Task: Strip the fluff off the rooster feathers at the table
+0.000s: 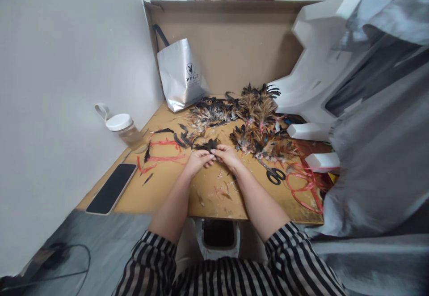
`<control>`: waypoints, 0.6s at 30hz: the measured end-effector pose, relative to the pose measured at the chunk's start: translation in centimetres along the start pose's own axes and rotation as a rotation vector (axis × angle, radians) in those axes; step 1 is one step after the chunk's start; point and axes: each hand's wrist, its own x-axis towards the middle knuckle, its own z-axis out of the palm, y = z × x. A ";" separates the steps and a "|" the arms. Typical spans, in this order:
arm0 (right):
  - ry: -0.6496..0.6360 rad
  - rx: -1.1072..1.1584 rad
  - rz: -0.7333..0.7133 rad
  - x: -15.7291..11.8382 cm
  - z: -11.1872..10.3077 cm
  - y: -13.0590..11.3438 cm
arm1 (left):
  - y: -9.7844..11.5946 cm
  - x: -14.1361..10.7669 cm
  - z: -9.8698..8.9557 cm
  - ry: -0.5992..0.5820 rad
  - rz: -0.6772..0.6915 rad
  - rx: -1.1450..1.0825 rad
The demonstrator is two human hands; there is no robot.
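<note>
My left hand (198, 161) and my right hand (227, 156) meet over the middle of the table, thumbs and fingertips pinched close together. Between them they grip a small bunch of dark feathers (208, 144), whose tips fan out beyond the fingers. The lower ends of the bunch are hidden by my fingers. Just past my hands lies a pile of black and whitish feathers (214, 113). To the right are bundles of brown feathers (259, 141), and scissors (274, 174) with black handles rest beside them.
Red plastic strips (166, 158) and loose feathers lie left of my hands; a tangle of red strip (306, 188) is at the right. A phone (111, 188), a lidded jar (125, 130) and a silver bag (181, 74) stand or lie leftward. White foam (311, 59) and grey cloth (378, 153) border the right.
</note>
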 end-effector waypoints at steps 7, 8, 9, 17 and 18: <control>0.164 -0.101 -0.051 0.6 -0.4 0.2 | -0.4 0.3 -0.5 0.160 0.033 -0.083; 0.200 -0.152 -0.090 0.7 -0.7 0.3 | -0.4 0.3 -0.7 0.201 0.032 -0.120; 0.224 -0.213 -0.131 0.9 -0.9 0.4 | -0.4 0.4 -0.8 0.236 0.029 -0.162; 0.173 -0.753 -0.279 1.0 -1.9 1.6 | -0.3 0.5 -1.3 0.324 0.019 -0.309; 0.165 -0.792 -0.284 1.0 -1.7 1.6 | -0.3 0.4 -1.2 0.322 0.019 -0.311</control>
